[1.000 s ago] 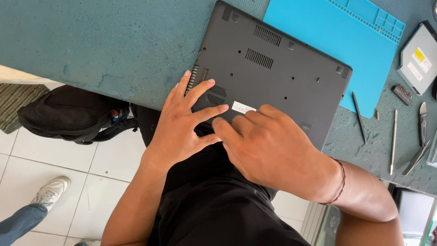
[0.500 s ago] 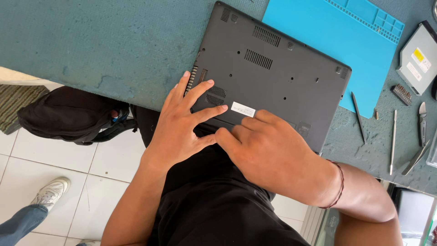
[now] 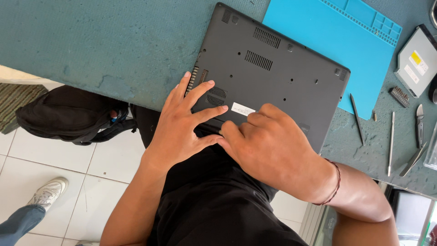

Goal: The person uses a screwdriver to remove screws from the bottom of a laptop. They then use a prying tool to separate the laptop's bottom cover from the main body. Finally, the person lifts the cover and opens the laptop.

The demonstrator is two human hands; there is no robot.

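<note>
Left hand (image 3: 184,125) lies flat, fingers spread, on an upturned dark laptop (image 3: 273,77) at the table's near edge. Right hand (image 3: 268,146), fingers curled, presses its rim. Beyond: blue mat (image 3: 318,32), metal tools (image 3: 391,141), disc drive (image 3: 416,61).

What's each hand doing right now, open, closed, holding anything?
Left hand: open, fingers spread flat on the upside-down laptop, gripping nothing.
Right hand: fingers curled at the laptop's near edge; a grip cannot be told.
</note>
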